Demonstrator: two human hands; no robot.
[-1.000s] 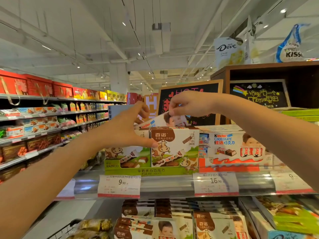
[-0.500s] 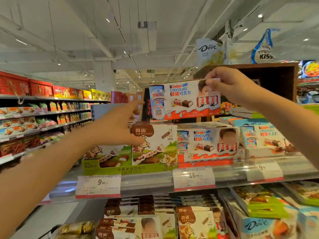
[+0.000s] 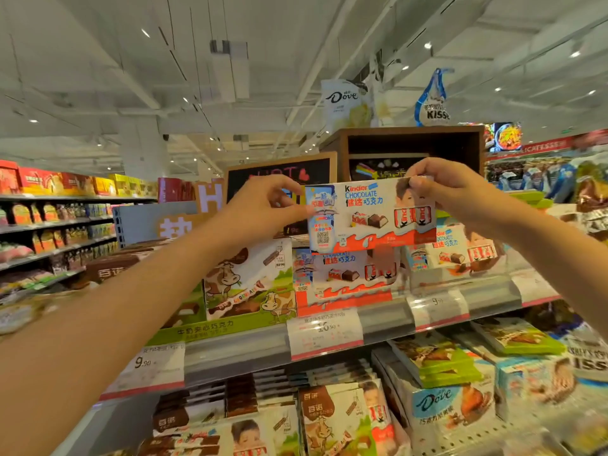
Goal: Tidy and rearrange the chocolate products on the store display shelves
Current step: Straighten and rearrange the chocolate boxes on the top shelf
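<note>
While both hands hold it in the air, the Kinder box (image 3: 370, 213) sits face-out above the Kinder stack (image 3: 345, 274) on the shelf (image 3: 237, 353). Left hand (image 3: 263, 205) pinches the box's left end; right hand (image 3: 444, 185) pinches its top right corner, fingers curled on the card. Judgement: thin carton, light, fairly stiff, glossy so a little slippery; corners would crush under a hard pinch. Best hold is along the short ends, thumbs on the face, as now. Cow boxes (image 3: 250, 284) stand just left of the stack.
</note>
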